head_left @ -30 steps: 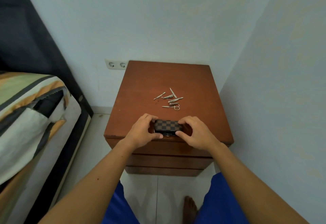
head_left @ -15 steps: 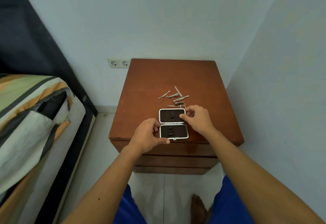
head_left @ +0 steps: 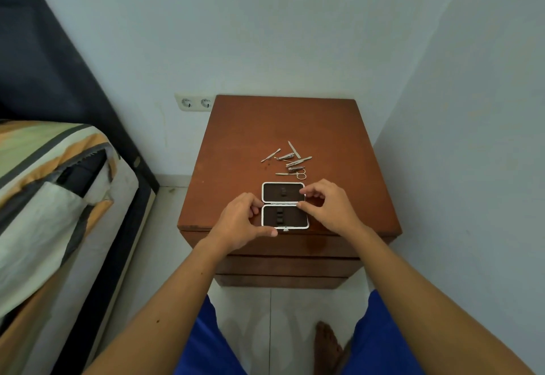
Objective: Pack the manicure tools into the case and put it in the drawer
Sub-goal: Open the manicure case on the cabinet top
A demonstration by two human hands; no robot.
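The manicure case (head_left: 283, 205) lies open flat near the front edge of the brown nightstand (head_left: 339, 144), its two dark halves framed in silver and holding no tools. My left hand (head_left: 240, 221) holds the case's left side, thumb at the near left corner. My right hand (head_left: 327, 206) touches the right edge at the hinge with fingertips. Several metal manicure tools (head_left: 290, 160), including clippers and small scissors, lie loose in a cluster just behind the case.
The nightstand's drawer fronts (head_left: 283, 259) are shut below the top. A bed (head_left: 53, 197) with a striped cover stands at the left. Walls close in behind and on the right; a double socket (head_left: 194, 102) sits on the back wall.
The case was closed between both hands a second ago; it now lies open flat. My right hand has drawn back from the lid's far corner to the hinge.
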